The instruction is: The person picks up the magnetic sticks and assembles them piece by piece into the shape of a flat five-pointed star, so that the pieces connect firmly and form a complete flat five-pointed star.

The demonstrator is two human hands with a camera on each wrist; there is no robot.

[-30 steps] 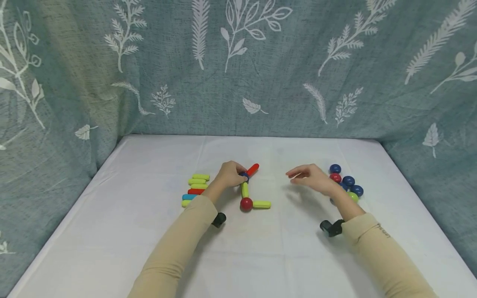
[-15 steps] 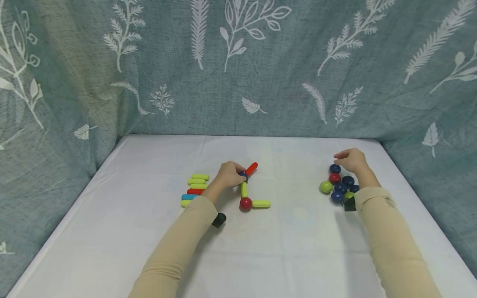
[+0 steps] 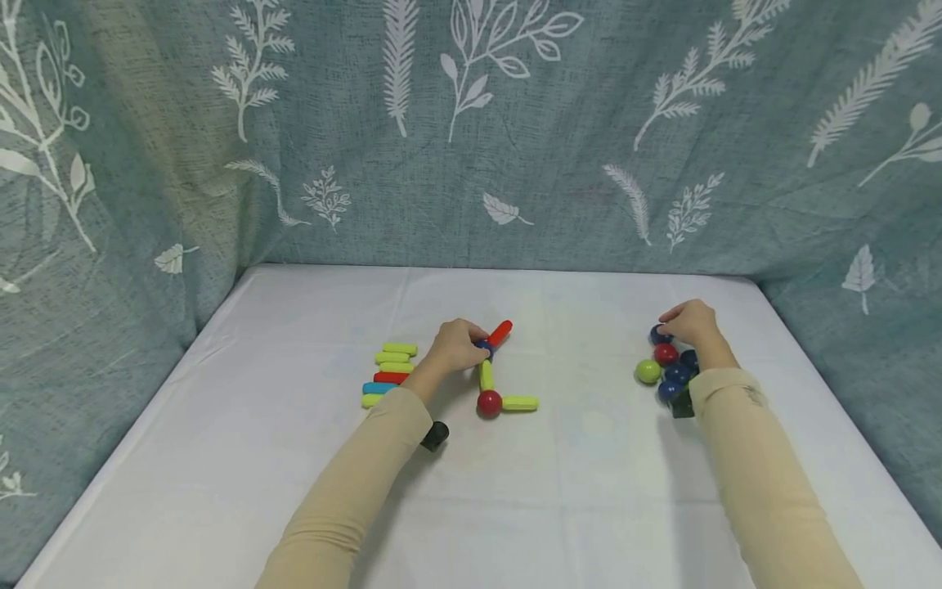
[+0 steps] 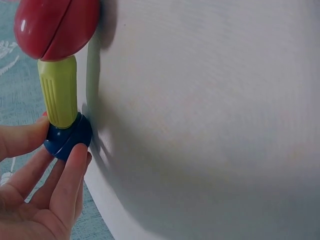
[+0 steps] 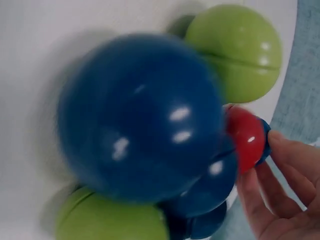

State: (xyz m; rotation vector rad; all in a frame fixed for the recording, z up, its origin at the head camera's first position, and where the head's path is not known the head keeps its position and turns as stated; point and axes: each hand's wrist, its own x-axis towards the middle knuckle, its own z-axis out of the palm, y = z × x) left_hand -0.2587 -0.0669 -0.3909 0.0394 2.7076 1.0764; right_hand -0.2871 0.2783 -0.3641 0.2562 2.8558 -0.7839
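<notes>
My left hand (image 3: 452, 345) pinches a blue ball (image 4: 69, 142) of a small ball-and-stick figure, thumb on one side and fingers on the other. From that ball run a red stick (image 3: 500, 332) and a yellow-green stick (image 4: 59, 95). The latter leads to a red ball (image 3: 489, 403), which has another yellow-green stick (image 3: 520, 403) on its right. At the far end of the ball cluster, my right hand (image 3: 692, 322) holds a blue ball (image 3: 657, 334) between thumb and fingers. In the right wrist view this ball is mostly hidden behind a red ball (image 5: 246, 140).
Left of the figure lie several loose sticks, among them a red stick (image 3: 390, 378) and a blue stick (image 3: 379, 388), partly behind the left forearm. A green ball (image 3: 648, 371) and several blue balls (image 3: 670, 391) sit by the right wrist. A patterned cloth (image 3: 471, 204) hangs behind the table.
My right hand has moved right and away from the middle to the ball cluster, and its fingers have come down onto the farthest blue ball. The left hand keeps its place on the figure.
</notes>
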